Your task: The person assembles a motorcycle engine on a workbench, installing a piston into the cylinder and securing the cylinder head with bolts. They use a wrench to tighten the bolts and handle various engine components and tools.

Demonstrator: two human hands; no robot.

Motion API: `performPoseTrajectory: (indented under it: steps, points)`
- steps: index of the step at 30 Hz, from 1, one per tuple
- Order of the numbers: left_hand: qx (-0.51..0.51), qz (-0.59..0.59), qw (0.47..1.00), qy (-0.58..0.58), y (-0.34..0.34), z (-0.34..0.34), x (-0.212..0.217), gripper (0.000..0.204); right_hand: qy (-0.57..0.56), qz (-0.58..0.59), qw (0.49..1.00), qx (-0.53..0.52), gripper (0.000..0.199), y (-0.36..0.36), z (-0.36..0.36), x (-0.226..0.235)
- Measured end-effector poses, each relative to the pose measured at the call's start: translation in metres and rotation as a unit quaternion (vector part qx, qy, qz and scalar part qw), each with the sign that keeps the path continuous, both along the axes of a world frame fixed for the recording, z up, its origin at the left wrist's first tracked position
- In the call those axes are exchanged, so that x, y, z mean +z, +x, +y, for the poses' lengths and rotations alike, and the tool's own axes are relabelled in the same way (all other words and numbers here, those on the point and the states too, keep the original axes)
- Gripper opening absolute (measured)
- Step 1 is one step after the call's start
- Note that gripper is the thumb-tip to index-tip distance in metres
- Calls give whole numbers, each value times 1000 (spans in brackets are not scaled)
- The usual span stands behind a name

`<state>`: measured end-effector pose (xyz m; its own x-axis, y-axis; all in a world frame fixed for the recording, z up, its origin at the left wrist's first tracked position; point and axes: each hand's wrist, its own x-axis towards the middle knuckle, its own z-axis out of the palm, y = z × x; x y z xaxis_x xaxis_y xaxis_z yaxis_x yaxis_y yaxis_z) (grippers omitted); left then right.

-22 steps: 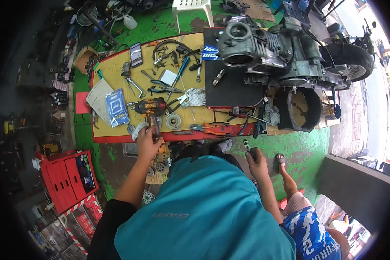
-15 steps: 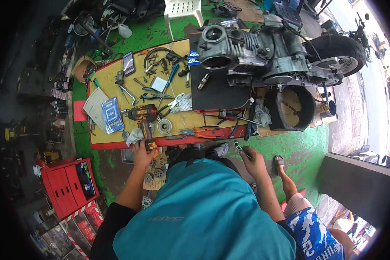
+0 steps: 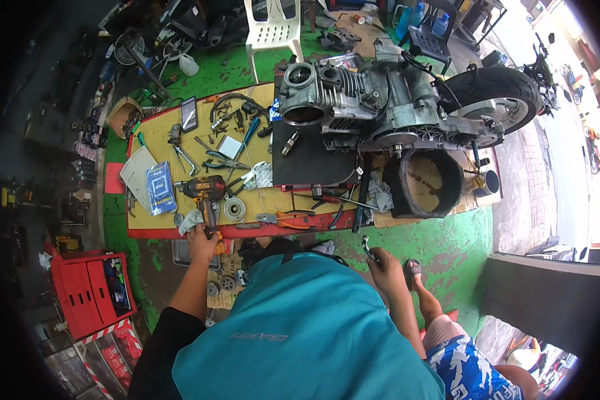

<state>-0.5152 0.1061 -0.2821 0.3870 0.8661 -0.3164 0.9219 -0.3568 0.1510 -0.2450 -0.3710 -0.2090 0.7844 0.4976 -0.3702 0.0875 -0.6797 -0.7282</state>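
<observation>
My left hand (image 3: pixel 202 241) grips the handle of an orange and black power wrench (image 3: pixel 205 191) that lies on the yellow board (image 3: pixel 160 143), with a grey rag (image 3: pixel 191 221) beside the fingers. My right hand (image 3: pixel 385 265) is lower, off the board's red front edge, closed on a small metal spanner (image 3: pixel 367 245) that points up. A scooter engine (image 3: pixel 353 100) with its rear wheel (image 3: pixel 493 93) rests on a black mat (image 3: pixel 310 163) at the right of the board. My teal shirt hides what lies directly below me.
Loose hand tools, orange pliers (image 3: pixel 283 219), a blue booklet (image 3: pixel 160 188) and a phone (image 3: pixel 189 114) cover the board. A round black cover (image 3: pixel 423 183) lies right. A red tool chest (image 3: pixel 90 293) stands left, a white chair (image 3: pixel 272 27) behind. The floor is green.
My head has shifted, so the board and engine sit lower in view. My left hand stays on the power wrench; my right hand has drawn back slightly from the board with the spanner.
</observation>
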Motion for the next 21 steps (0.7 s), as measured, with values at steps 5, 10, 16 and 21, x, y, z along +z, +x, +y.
performPoseTrajectory:
  steps: [5,10,16,21]
  points:
    - [4,-10,1000,3,9,-3,-2,59,38,-22,999,5,25,2,-1,2]
    - [3,-23,1000,9,5,-1,-9,61,30,-31,999,31,25,23,5,25]
    - [24,-47,999,2,3,1,-6,59,41,-96,992,66,24,47,15,50]
    - [21,-140,989,51,13,15,-3,54,33,-133,987,89,23,59,36,92]
